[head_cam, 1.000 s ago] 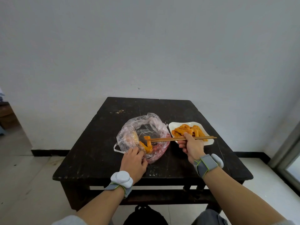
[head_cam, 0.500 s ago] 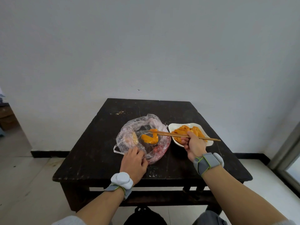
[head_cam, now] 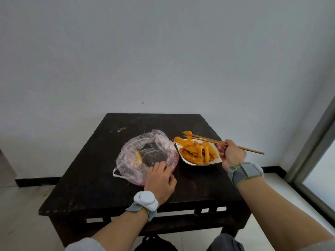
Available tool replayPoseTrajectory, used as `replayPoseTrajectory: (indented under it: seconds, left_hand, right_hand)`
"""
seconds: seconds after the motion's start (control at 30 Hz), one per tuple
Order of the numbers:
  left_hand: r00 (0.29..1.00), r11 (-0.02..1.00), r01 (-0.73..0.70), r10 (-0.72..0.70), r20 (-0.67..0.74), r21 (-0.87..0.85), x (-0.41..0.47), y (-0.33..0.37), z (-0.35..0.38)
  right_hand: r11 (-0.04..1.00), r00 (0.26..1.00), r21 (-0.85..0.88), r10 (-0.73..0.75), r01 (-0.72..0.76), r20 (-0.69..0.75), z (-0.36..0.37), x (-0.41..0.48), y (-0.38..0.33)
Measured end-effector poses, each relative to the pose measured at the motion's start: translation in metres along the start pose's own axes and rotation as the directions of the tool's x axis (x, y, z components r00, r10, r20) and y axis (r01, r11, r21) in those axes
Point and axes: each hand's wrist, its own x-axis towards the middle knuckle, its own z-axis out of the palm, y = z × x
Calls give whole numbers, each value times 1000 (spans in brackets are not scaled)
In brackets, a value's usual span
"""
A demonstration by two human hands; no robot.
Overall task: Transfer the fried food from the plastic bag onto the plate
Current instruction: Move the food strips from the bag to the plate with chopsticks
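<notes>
A crumpled clear plastic bag [head_cam: 134, 160] lies on the dark wooden table [head_cam: 87, 171], with one orange fried piece [head_cam: 138, 156] left inside. My left hand [head_cam: 159, 180] holds the bag's near edge down. To the right stands a white plate [head_cam: 215, 162] heaped with orange fried strips [head_cam: 197, 153]. My right hand [head_cam: 231, 153] grips wooden chopsticks [head_cam: 213, 141], whose tips pinch a fried piece [head_cam: 187, 137] over the plate's far left corner.
The table stands against a white wall. A small crumb patch [head_cam: 121, 129] lies at the table's back left. A window frame [head_cam: 315, 147] runs along the right. A dark bag [head_cam: 155, 243] sits on the floor under the table's front edge.
My right hand has carried a fried piece in the chopsticks out of the bag and rightward to above the plate. My left hand has stayed on the bag.
</notes>
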Motion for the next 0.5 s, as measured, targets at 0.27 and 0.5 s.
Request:
replayPoseTrajectory:
  seconds: [0.27,0.5]
  left_hand:
    - [996,1000,-15,14,91,9,3,7,23]
    - [993,1000,-4,0,118,31,1,5,27]
  right_hand:
    - [999,995,-2,-38,38,-94,-11,26,-3]
    - [996,986,-62,-67,58,-155,4,31,16]
